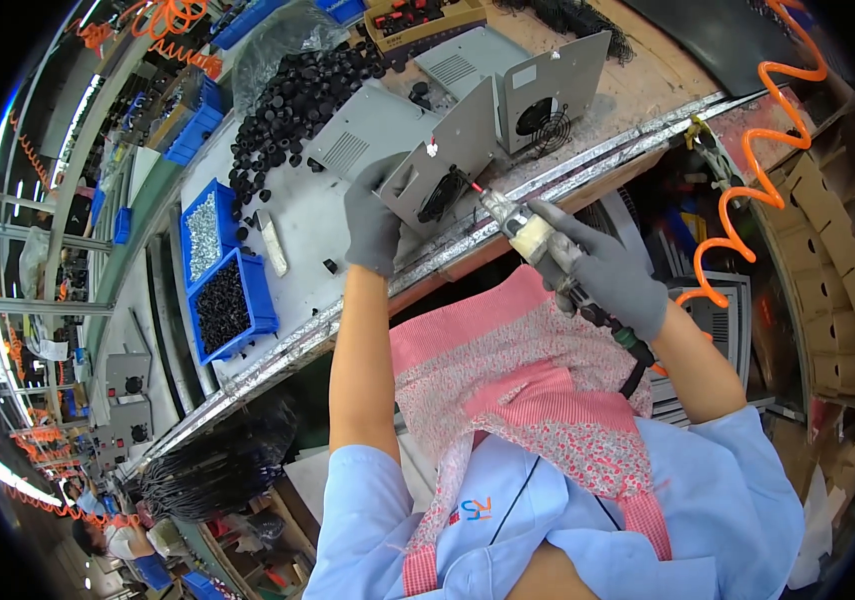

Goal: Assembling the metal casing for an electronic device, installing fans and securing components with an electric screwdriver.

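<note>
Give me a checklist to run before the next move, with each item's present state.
1. Left hand on the grey metal panel: ok, at its near-left side.
2. Power screwdriver in the right hand: ok, fingers wrapped around it.
3. Bit directed toward the black fan: ok.
4. Bit seated in a screw: cannot tell, too small.
5. Orange coiled hose clear of the panel: ok, hanging off to the right.

A hand could pass between 2 blue bins (258, 290) and the left hand (374, 225). Black caps (297, 108) obstruct beyond; grey panels (467, 125), rightward.
</note>
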Demonstrator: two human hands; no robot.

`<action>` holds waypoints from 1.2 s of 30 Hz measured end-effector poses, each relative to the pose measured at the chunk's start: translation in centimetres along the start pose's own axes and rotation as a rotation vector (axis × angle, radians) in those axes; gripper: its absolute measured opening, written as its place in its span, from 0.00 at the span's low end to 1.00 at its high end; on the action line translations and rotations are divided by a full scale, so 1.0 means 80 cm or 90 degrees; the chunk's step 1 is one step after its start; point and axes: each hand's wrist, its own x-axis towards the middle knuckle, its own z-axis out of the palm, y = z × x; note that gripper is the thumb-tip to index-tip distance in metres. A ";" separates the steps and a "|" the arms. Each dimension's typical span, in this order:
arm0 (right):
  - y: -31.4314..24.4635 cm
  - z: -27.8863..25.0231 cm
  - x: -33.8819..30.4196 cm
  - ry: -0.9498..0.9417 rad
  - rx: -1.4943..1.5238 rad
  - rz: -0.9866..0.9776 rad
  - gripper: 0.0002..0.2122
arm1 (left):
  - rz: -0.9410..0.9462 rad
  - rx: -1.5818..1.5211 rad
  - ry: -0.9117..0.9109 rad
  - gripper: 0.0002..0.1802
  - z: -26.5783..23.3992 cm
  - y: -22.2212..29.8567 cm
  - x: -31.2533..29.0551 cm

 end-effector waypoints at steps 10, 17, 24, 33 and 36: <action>0.024 0.015 -0.027 -0.076 -0.170 0.066 0.25 | -0.350 -0.795 0.142 0.16 -0.033 -0.001 -0.085; 0.037 0.039 -0.018 -0.119 -0.094 -0.028 0.26 | -0.345 -0.839 -0.120 0.14 -0.025 -0.021 -0.130; 0.047 0.041 -0.013 -0.144 -0.148 -0.023 0.26 | -0.395 -0.748 0.068 0.15 -0.003 0.002 -0.134; 0.054 0.039 -0.016 -0.138 -0.117 -0.045 0.27 | -0.358 -0.751 -0.013 0.16 0.005 0.001 -0.127; 0.054 0.039 -0.017 -0.137 -0.106 -0.054 0.27 | -0.347 -0.680 0.001 0.15 0.006 0.005 -0.129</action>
